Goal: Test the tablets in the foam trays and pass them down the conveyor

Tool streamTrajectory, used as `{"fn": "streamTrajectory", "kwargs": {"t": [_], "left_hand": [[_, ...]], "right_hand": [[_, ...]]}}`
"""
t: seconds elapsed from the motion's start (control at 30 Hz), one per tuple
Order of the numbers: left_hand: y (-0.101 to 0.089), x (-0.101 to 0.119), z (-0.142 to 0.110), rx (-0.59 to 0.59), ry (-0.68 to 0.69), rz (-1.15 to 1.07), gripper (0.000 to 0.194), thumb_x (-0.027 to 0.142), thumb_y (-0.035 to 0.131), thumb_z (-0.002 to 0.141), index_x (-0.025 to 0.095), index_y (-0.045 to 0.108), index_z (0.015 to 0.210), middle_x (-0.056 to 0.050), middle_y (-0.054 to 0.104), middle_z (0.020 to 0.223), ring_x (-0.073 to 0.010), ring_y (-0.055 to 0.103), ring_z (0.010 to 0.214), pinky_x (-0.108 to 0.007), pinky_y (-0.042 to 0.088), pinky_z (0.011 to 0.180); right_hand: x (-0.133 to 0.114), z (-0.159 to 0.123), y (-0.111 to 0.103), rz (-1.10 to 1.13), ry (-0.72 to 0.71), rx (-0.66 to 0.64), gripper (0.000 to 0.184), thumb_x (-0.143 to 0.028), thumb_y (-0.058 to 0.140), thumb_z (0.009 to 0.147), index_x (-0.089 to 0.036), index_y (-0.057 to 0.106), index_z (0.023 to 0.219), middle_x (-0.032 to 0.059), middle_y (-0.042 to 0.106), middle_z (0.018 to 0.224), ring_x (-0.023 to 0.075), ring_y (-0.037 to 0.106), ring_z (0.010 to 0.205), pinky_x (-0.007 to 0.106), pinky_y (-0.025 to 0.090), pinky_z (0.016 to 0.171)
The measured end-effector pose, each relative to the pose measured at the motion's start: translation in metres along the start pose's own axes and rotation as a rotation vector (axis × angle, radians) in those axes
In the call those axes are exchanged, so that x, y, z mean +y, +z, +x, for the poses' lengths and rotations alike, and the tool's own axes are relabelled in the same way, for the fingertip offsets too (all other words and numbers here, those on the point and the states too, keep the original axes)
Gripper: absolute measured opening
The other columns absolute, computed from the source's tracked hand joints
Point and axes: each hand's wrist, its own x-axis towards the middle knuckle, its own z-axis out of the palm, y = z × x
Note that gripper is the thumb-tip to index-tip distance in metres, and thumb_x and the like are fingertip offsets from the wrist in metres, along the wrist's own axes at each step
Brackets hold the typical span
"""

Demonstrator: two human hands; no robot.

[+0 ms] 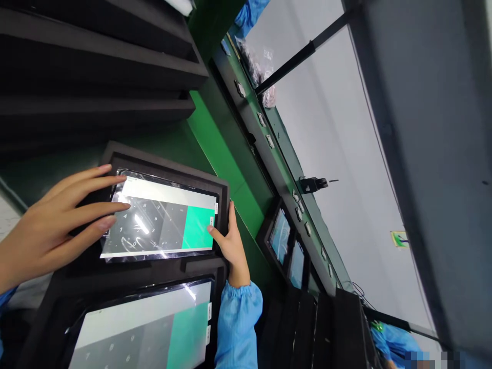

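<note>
Tablet (165, 220), film-covered, in foam tray (169, 165), left; keypad (146, 225) reads 8, 9, 4, 6; white labels (211, 221), print unreadable. Left hand (65, 225): fingers spread, obscuring left edge. Right hand (232, 246): thumb on right edge, grip cannot be told. Second tablet (142, 328), nearer.

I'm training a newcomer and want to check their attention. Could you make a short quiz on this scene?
1. True or false: the thumb of the right hand is over the green area of the upper tablet.
2. The sleeve at the right wrist is: A red; B blue; C white.
3. How many lit screens show farther right, beyond that hand?

Key: 1 true; 2 B; 3 two.
</note>
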Motion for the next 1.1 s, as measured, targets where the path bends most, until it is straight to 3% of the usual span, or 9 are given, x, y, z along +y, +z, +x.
{"fn": "streamTrajectory", "kwargs": {"t": [0.2, 0.33, 0.47, 0.6, 0.67, 0.73, 0.83, 0.97, 1.1], "left_hand": [[-0.002, -0.002, 0.001, -0.117, 0.088, 0.111, 0.032, 0.03, 0.053, 0.097, 0.033, 0.061, 0.128, 0.0, 0.041, 0.159, -0.0304, 0.03, 0.153, -0.052, 0.032, 0.124], [-0.002, 0.001, 0.011, -0.262, 0.134, 0.322, 0.044, 0.04, 0.05, 0.099, 0.037, 0.05, 0.143, -0.004, 0.027, 0.167, -0.0366, 0.021, 0.155, -0.063, 0.034, 0.12], [-0.002, 0.006, 0.016, -0.375, 0.186, 0.52, 0.049, 0.052, 0.049, 0.098, 0.034, 0.049, 0.144, -0.006, 0.019, 0.169, -0.0408, 0.022, 0.154, -0.07, 0.033, 0.117], [-0.002, 0.003, 0.006, -0.22, 0.16, 0.5, 0.047, 0.047, 0.045, 0.1, 0.031, 0.046, 0.145, -0.004, 0.029, 0.166, -0.0334, 0.022, 0.155, -0.065, 0.017, 0.126], [-0.001, 0.0, -0.001, -0.202, 0.108, 0.458, 0.049, 0.046, 0.042, 0.101, 0.034, 0.041, 0.149, -0.002, 0.031, 0.165, -0.0307, 0.024, 0.155, -0.063, 0.013, 0.127], [0.0, -0.002, -0.007, -0.176, 0.02, 0.366, 0.056, 0.047, 0.04, 0.102, 0.035, 0.03, 0.156, -0.002, 0.026, 0.167, -0.0309, 0.021, 0.156, -0.064, 0.014, 0.127], [0.001, -0.002, -0.01, -0.039, -0.107, 0.186, 0.066, 0.043, 0.042, 0.101, 0.034, 0.015, 0.161, -0.003, 0.016, 0.17, -0.0324, 0.012, 0.158, -0.065, 0.01, 0.127], [0.003, -0.004, -0.011, 0.101, -0.079, 0.047, 0.069, 0.038, 0.048, 0.098, 0.034, 0.019, 0.16, 0.001, 0.021, 0.169, -0.0312, 0.014, 0.158, -0.059, 0.011, 0.13], [0.003, -0.007, -0.014, 0.096, -0.091, 0.008, 0.07, 0.036, 0.05, 0.096, 0.031, 0.021, 0.16, 0.0, 0.028, 0.167, -0.0302, 0.019, 0.156, -0.055, 0.016, 0.13]], "right_hand": [[0.007, 0.004, -0.007, 0.057, -0.047, -0.067, 0.115, -0.046, 0.083, 0.075, -0.028, 0.012, 0.164, 0.0043, 0.017, 0.171, 0.0268, 0.02, 0.158, 0.047, 0.016, 0.129], [0.009, 0.006, -0.008, 0.12, -0.024, -0.078, 0.113, -0.048, 0.079, 0.079, -0.027, 0.009, 0.164, 0.005, 0.013, 0.172, 0.0265, 0.022, 0.158, 0.047, 0.02, 0.128], [0.006, 0.005, -0.004, 0.139, -0.025, -0.038, 0.106, -0.05, 0.077, 0.082, -0.029, 0.013, 0.164, 0.0037, 0.017, 0.171, 0.0264, 0.025, 0.157, 0.048, 0.022, 0.127], [0.008, 0.004, -0.004, 0.161, -0.042, -0.017, 0.099, -0.048, 0.077, 0.083, -0.031, 0.02, 0.163, 0.0016, 0.022, 0.17, 0.0256, 0.027, 0.157, 0.047, 0.023, 0.127], [0.01, 0.003, -0.005, 0.177, -0.048, -0.035, 0.101, -0.047, 0.078, 0.082, -0.031, 0.02, 0.162, 0.0013, 0.025, 0.169, 0.0254, 0.031, 0.155, 0.046, 0.027, 0.126], [0.009, 0.002, -0.006, 0.166, -0.041, -0.048, 0.107, -0.044, 0.081, 0.078, -0.031, 0.018, 0.163, 0.002, 0.028, 0.168, 0.0265, 0.034, 0.154, 0.047, 0.029, 0.125], [0.004, 0.002, -0.004, 0.117, -0.02, -0.038, 0.114, -0.042, 0.084, 0.074, -0.029, 0.015, 0.163, 0.0033, 0.026, 0.169, 0.028, 0.032, 0.155, 0.049, 0.027, 0.126], [-0.002, 0.003, 0.0, 0.066, 0.004, -0.002, 0.104, -0.049, 0.074, 0.084, -0.025, 0.012, 0.164, 0.0041, 0.019, 0.17, 0.0249, 0.022, 0.158, 0.046, 0.021, 0.128], [-0.002, 0.002, -0.002, 0.079, -0.001, -0.032, 0.107, -0.047, 0.077, 0.082, -0.027, 0.011, 0.164, 0.003, 0.02, 0.17, 0.0253, 0.023, 0.157, 0.047, 0.022, 0.128]]}}
